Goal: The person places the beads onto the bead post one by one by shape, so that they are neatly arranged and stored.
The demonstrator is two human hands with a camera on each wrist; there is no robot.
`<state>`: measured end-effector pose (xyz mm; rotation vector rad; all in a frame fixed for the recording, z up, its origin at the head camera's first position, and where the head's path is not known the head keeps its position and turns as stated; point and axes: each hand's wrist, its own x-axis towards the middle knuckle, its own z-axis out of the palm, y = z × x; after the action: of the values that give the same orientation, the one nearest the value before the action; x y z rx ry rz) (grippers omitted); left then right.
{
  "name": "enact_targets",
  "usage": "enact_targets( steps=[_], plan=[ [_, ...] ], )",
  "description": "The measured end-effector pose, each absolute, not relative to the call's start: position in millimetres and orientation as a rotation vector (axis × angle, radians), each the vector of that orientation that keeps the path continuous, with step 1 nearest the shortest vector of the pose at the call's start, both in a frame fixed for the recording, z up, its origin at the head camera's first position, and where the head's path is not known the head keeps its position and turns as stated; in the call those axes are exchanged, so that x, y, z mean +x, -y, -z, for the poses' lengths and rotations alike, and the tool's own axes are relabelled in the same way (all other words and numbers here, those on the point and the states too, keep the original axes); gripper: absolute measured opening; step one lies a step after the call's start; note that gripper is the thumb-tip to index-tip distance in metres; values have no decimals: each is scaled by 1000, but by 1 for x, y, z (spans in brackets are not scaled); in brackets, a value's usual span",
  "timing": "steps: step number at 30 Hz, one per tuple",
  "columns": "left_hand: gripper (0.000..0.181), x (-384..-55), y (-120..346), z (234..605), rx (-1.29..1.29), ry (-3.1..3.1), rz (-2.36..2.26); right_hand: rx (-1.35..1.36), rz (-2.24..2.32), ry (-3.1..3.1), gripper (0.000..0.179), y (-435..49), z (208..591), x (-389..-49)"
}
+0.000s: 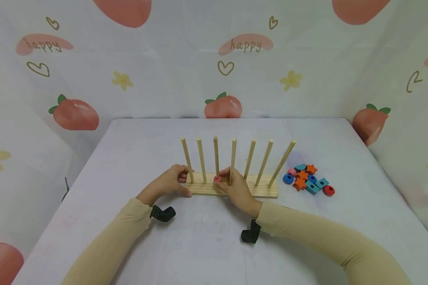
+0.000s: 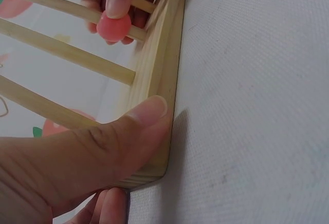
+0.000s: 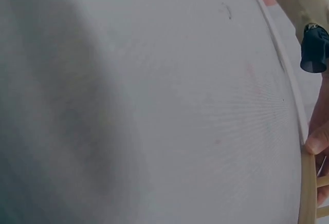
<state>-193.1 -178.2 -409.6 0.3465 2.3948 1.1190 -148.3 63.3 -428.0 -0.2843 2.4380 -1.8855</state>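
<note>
The rack (image 1: 209, 189) is matt wood, the cloth (image 2: 252, 100) woven.

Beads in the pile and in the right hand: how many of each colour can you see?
Orange star beads: 3
Teal beads: 3
Blue round beads: 2
Pink round beads: 2, one pinched by the right hand
Red round bead: 1
Total: 11 that show; the pile could hide more.

Facing you: white backdrop (image 1: 185, 59), printed with reddish peaches (image 1: 223, 107), yellow flowers (image 1: 291, 80), outlined hearts (image 1: 226, 74), "happy" lettering (image 1: 246, 45). Before you: pale bench (image 1: 142, 138); by its left edge, thin dark strand (image 1: 67, 189), too small to identify.
</note>
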Motion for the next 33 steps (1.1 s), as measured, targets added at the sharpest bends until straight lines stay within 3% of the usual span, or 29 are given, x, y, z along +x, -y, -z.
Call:
enact_targets(
  steps=[33],
  plan=[
    [75, -195, 177, 412, 346, -2401, -1140, -242, 1762, -2466, 28, -66, 426, -149]
  ],
)
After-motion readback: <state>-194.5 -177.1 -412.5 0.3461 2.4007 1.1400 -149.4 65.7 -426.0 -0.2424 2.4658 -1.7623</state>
